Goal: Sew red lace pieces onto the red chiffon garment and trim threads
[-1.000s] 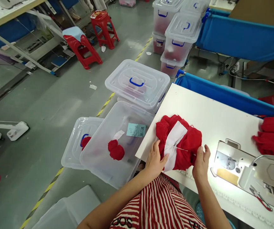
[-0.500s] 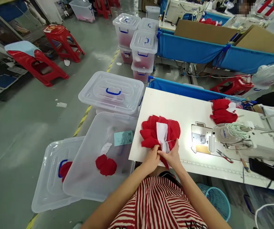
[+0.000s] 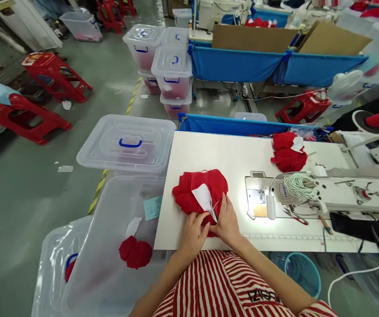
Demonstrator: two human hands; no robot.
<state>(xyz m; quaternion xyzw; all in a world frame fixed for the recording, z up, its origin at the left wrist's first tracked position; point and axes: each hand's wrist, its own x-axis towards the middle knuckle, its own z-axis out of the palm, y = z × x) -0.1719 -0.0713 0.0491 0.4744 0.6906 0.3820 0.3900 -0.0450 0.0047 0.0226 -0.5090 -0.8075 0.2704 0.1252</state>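
Note:
A bundle of red fabric pieces with a white paper tag on top lies near the front left of the white sewing table. My left hand pinches the bundle's near edge. My right hand presses beside it, fingers closed on the fabric and a thin string by the tag. Both hands touch each other over the bundle.
A sewing machine with a lit bed stands to the right, more red pieces behind it. An open clear bin holding red pieces sits left of the table, a lidded bin behind it. Red stools stand at the far left.
The view has swung right. My hands came together from the bundle's sides to its near edge, and the bundle now lies flatter and more gathered on the table.

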